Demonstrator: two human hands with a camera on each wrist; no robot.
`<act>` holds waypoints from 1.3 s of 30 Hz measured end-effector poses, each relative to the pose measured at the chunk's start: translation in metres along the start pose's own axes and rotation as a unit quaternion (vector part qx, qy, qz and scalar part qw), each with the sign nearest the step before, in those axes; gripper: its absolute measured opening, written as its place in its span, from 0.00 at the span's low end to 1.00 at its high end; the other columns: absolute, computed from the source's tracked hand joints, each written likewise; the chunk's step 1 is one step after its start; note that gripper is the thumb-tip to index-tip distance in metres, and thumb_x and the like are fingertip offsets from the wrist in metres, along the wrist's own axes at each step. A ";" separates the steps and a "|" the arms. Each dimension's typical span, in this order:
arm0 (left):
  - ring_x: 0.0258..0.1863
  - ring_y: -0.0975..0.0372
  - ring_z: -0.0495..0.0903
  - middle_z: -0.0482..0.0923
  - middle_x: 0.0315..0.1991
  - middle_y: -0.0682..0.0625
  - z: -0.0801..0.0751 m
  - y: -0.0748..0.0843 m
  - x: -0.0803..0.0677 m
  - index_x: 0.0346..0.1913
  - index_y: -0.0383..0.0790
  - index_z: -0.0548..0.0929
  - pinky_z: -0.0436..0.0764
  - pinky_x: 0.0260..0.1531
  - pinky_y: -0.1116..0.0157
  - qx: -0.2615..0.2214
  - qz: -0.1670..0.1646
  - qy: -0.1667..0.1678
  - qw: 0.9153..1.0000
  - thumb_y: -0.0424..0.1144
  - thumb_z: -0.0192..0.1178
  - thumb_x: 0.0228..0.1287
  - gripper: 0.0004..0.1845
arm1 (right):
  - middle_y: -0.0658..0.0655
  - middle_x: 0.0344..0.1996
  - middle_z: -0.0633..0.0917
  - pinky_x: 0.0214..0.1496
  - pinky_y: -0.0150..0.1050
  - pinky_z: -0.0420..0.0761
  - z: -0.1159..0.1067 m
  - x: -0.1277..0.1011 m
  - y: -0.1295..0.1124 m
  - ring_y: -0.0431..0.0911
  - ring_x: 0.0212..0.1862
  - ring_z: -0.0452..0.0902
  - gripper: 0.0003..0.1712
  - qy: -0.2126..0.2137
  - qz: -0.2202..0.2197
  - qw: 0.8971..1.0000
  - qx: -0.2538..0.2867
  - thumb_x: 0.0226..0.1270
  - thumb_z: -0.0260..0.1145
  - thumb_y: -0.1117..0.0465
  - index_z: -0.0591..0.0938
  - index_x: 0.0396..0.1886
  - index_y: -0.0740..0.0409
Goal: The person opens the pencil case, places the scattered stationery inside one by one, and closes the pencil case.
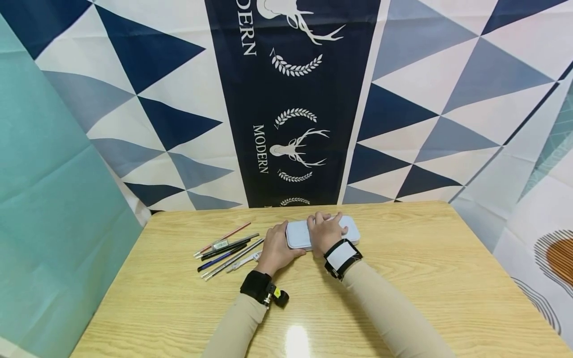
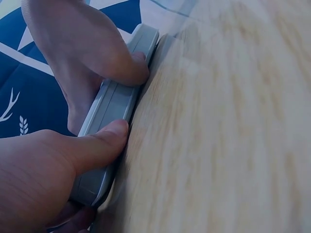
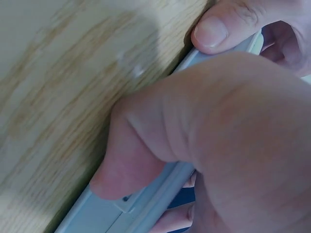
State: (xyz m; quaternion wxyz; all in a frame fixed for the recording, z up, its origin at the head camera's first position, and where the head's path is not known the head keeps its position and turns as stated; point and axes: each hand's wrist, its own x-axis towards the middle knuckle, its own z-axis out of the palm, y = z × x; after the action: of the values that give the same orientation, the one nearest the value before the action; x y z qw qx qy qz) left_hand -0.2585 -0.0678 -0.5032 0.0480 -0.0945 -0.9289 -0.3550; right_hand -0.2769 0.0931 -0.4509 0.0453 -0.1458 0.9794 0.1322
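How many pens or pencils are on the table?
About 6, fanned in one bunch left of the left hand: a red one farthest back, dark ones in the middle, a pale one nearest. Overlap may hide more.

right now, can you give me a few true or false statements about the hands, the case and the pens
1. Both hands grip the white case. True: the left hand and right hand each have a thumb on its near edge.
2. The pens lie right of the case. False: they lie to its left.
3. The case is lifted clear of the table. False: it rests on it.
4. The left hand holds a pen. False: it holds only the case.
5. The case is shut. True.
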 end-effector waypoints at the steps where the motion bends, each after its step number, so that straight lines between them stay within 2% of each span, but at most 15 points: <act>1: 0.72 0.37 0.80 0.81 0.73 0.31 0.000 0.000 0.000 0.82 0.27 0.71 0.80 0.74 0.41 0.001 -0.001 0.000 1.000 0.46 0.89 0.57 0.55 | 0.80 0.66 0.76 0.49 0.74 0.92 0.000 0.000 0.000 0.86 0.69 0.77 0.52 -0.002 -0.002 1.000 -0.004 0.64 0.79 0.53 0.66 0.82 0.67; 9: 0.67 0.39 0.83 0.84 0.69 0.33 0.000 -0.001 0.001 0.79 0.28 0.74 0.80 0.71 0.43 0.017 0.015 0.009 1.000 0.47 0.90 0.56 0.53 | 0.80 0.68 0.74 0.49 0.75 0.92 0.002 0.001 -0.002 0.88 0.71 0.74 0.53 -0.012 -0.004 1.000 -0.003 0.65 0.79 0.54 0.65 0.83 0.67; 19: 0.67 0.39 0.83 0.84 0.69 0.32 0.002 -0.001 -0.001 0.79 0.26 0.74 0.81 0.69 0.43 0.016 0.017 0.014 1.000 0.45 0.90 0.55 0.53 | 0.78 0.74 0.72 0.53 0.76 0.90 0.002 0.002 -0.004 0.89 0.78 0.66 0.55 -0.030 0.010 0.999 0.010 0.66 0.80 0.50 0.64 0.85 0.64; 32: 0.65 0.40 0.84 0.85 0.66 0.33 0.004 0.001 0.001 0.77 0.26 0.75 0.81 0.69 0.43 0.024 0.015 0.017 0.999 0.46 0.90 0.54 0.53 | 0.81 0.71 0.73 0.56 0.79 0.88 0.003 -0.001 -0.002 0.92 0.76 0.66 0.54 -0.008 0.022 0.999 0.047 0.62 0.83 0.54 0.66 0.82 0.65; 39: 0.64 0.41 0.84 0.85 0.66 0.33 0.003 0.002 -0.001 0.77 0.27 0.76 0.81 0.68 0.44 0.026 0.015 0.019 0.999 0.45 0.91 0.54 0.52 | 0.80 0.72 0.73 0.55 0.79 0.89 0.001 -0.002 -0.002 0.91 0.76 0.67 0.55 -0.007 0.015 0.999 0.040 0.62 0.84 0.52 0.67 0.82 0.65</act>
State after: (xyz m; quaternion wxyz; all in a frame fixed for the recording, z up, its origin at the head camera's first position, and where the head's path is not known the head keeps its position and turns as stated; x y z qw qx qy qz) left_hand -0.2576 -0.0647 -0.5041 0.0732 -0.1010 -0.9352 -0.3315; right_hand -0.2745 0.0922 -0.4524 0.0558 -0.1278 0.9857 0.0948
